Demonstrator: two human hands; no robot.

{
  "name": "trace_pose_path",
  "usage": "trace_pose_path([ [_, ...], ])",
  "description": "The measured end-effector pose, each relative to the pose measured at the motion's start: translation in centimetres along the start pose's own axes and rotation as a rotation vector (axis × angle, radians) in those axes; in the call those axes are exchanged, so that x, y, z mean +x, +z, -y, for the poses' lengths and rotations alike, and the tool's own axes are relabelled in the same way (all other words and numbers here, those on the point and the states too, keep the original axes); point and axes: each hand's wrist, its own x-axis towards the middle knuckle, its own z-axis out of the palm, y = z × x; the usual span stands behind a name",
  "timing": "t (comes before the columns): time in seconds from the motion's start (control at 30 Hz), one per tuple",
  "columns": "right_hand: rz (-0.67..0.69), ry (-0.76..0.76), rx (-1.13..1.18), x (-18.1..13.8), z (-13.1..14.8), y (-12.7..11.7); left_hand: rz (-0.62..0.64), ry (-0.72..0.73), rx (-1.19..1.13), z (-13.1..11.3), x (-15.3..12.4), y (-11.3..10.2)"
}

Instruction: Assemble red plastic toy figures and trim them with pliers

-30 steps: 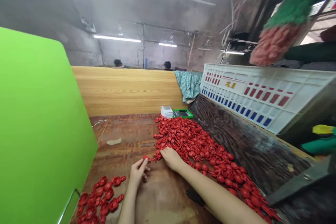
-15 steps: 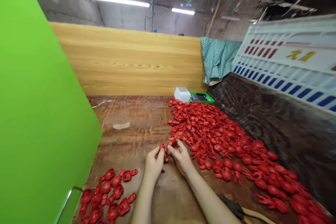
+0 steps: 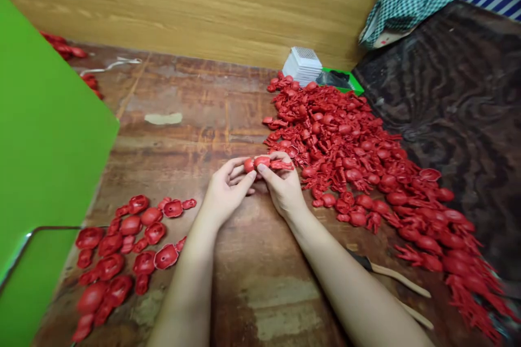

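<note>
A red piece (image 3: 261, 161) is held up near the centre of the frame, lying roughly level between two bare hands, with a round knob at its left end, a fuller body in the middle and thin, splayed parts at its right end. The left hand (image 3: 228, 190) has thumb and fingers closed on the knob end; the right hand (image 3: 285, 187) pinches the body, its thumb along the near side and its other fingers behind. Whether anything is parting or joining there is too small to tell. At lower left, a loose group of red shells (image 3: 131, 225), many with hollow sides up, rests on the brown worktop (image 3: 191, 97). Right of centre, a large heap of red parts (image 3: 342, 141) spreads down to the lower right, many with the same splayed ends. The group at left looks far smaller than the heap, so, judging by that, the piece in hand is partway through its handling and most of the work seems left. A hand tool (image 3: 401, 277) with pale handles lies beside the right forearm, partly hidden and unheld. At the heap's far end stand a white stacked block (image 3: 303, 68) and a green tray (image 3: 356, 84); a green panel (image 3: 49, 146) closes off the left side.
</note>
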Motion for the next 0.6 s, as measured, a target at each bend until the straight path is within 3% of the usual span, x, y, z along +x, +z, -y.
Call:
trace_pose_path([
  [0.27,0.133,-0.143,-0.295,-1.1,0.9,-0.6,-0.056,0.048,-0.057,0.5,0.1,-0.2],
  [0.6,0.136,-0.145,-0.252,-1.2,0.6,-1.6,-0.071,0.076,-0.022,0.7,0.0,0.0],
])
